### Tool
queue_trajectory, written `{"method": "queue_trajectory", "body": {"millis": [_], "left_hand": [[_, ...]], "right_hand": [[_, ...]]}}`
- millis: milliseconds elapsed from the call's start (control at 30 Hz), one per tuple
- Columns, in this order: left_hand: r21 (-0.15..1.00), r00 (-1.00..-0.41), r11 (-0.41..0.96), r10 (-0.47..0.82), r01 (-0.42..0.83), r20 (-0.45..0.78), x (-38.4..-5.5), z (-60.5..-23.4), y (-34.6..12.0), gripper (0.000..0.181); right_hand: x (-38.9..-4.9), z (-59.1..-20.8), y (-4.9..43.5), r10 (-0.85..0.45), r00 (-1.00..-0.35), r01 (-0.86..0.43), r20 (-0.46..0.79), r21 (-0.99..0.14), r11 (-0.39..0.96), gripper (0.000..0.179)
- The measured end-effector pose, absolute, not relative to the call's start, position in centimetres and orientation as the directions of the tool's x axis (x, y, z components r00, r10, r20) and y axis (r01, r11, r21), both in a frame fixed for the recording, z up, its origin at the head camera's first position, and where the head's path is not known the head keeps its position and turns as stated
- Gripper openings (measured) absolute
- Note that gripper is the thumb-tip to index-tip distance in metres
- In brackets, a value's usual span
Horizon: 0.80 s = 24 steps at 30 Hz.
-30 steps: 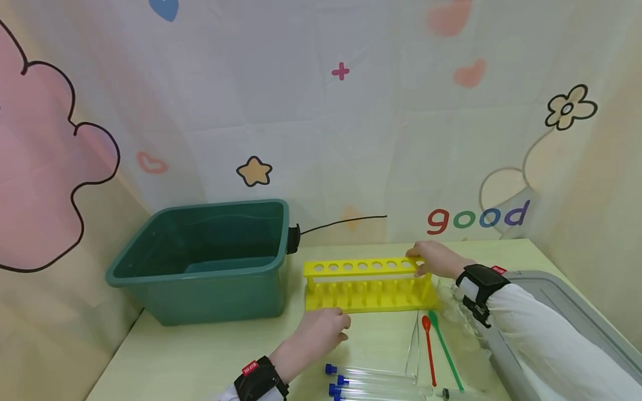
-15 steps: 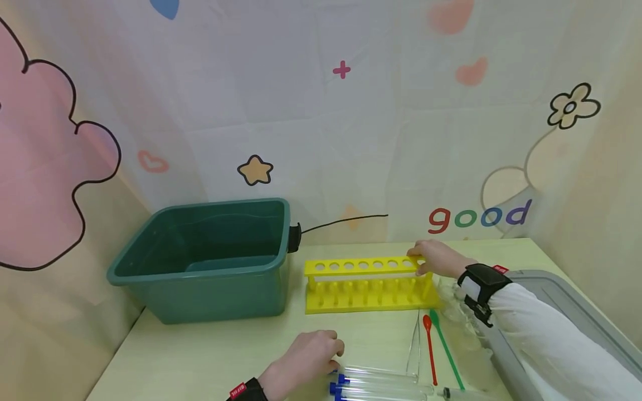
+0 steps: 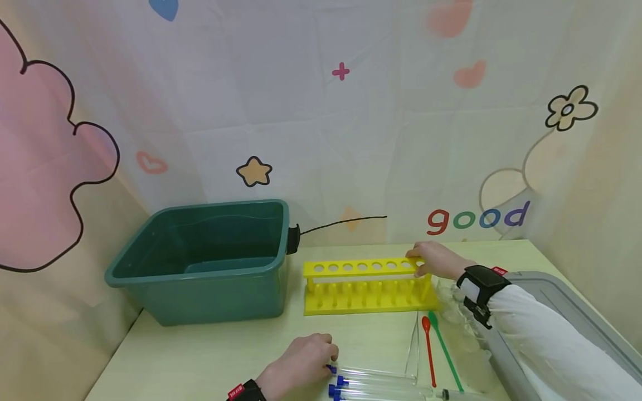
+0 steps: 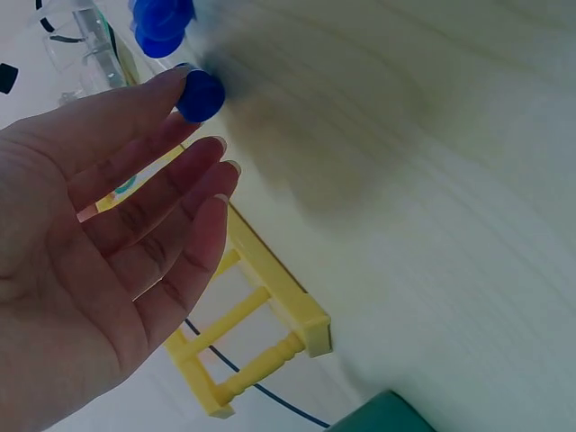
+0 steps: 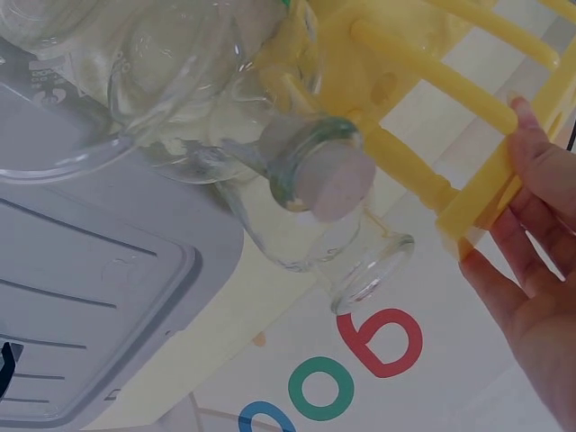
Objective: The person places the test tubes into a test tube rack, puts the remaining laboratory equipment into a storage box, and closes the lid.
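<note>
A yellow test tube rack (image 3: 371,303) stands upright mid-table, and my right hand (image 3: 437,260) grips the right end of its top bar. In the right wrist view, that hand's (image 5: 540,243) thumb and fingers are on either side of the bar. Several clear test tubes (image 3: 376,376) with blue caps lie in the foreground. My left hand (image 3: 303,359) is at the cap end of the farthest one. In the left wrist view, its (image 4: 117,198) thumb and index finger pinch that blue cap (image 4: 202,97), with the other fingers loosely bent below.
A green tub (image 3: 200,298) stands at the back left. Tweezers (image 3: 413,348), a red spoon (image 3: 428,351) and a green spoon (image 3: 446,353) lie before the rack. Right of it are clear glass flasks (image 5: 288,225), one with a pale stopper, by a grey plastic lid (image 5: 90,297).
My left hand has moved down and slightly left, from in front of the rack to the cap of the farthest tube. My right hand stays on the rack.
</note>
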<state>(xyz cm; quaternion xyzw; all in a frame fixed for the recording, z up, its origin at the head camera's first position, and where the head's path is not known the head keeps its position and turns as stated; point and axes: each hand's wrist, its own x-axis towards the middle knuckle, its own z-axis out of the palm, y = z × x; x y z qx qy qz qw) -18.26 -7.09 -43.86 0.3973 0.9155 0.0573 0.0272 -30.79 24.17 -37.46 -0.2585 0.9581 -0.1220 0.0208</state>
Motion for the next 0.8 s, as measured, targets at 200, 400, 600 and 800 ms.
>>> {"method": "queue_trajectory", "body": {"millis": [200, 400, 600, 800], "left_hand": [[0.199, -0.692, 0.683, 0.721, 0.703, -0.030, -18.8, -44.4, -7.2, 0.009], [0.194, -0.691, 0.675, 0.723, 0.711, 0.018, -19.3, -44.8, -7.4, 0.010], [0.243, -0.709, 0.681, 0.704, 0.691, 0.045, -19.6, -44.7, -7.8, 0.013], [0.358, -0.747, 0.695, 0.665, 0.624, 0.009, -20.0, -44.0, -8.2, 0.011]], "right_hand": [[-30.7, -37.4, 24.0, -0.497, -0.868, -0.485, 0.018, -0.249, 0.838, 0.041], [-30.6, -37.2, 24.0, -0.504, -0.864, -0.493, 0.023, -0.251, 0.833, 0.040], [-30.7, -37.3, 24.2, -0.514, -0.857, -0.503, 0.029, -0.255, 0.826, 0.040], [-30.8, -37.4, 24.2, -0.512, -0.859, -0.501, 0.027, -0.252, 0.828, 0.041]]}}
